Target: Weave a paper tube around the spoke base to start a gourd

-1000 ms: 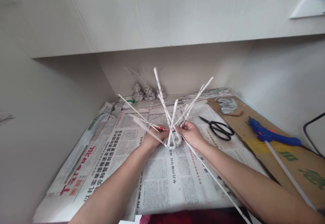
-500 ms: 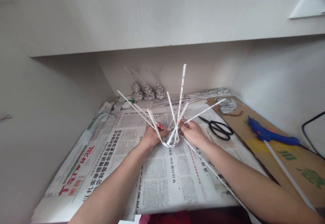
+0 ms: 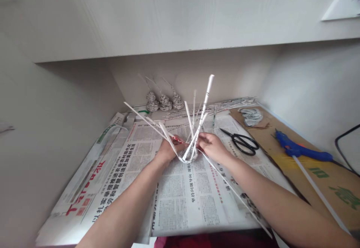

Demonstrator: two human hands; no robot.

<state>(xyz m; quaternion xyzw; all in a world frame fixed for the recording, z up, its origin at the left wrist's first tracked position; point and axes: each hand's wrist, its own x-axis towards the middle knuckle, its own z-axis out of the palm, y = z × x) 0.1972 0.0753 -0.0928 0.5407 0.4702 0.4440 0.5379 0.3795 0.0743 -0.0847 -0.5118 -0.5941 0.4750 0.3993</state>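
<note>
A small round piece of weaving made from rolled newspaper tubes (image 3: 184,161) sits between my hands, with several white tubes sticking up and outward from it. My left hand (image 3: 168,150) is closed on its left rim, and a small red-and-white patch shows by the fingers. At the right rim my right hand (image 3: 212,147) pinches a paper tube against the weaving; the fingertips are partly hidden behind the upright tubes. One long paper tube (image 3: 234,191) trails from the rim under my right forearm toward the front edge.
Newspaper sheets (image 3: 171,210) cover the table. Black-handled scissors (image 3: 244,144) lie right of my right hand. A blue glue gun (image 3: 302,150) rests on cardboard (image 3: 315,191), near a crumpled grey wad (image 3: 251,117). Behind stand three woven gourd shapes (image 3: 165,103) and a bundle of paper tubes (image 3: 213,107).
The tube that leaned right over my right hand no longer points that way. The tallest tube has tipped slightly right, and the weaving has turned a little. Both hands stay at the rim.
</note>
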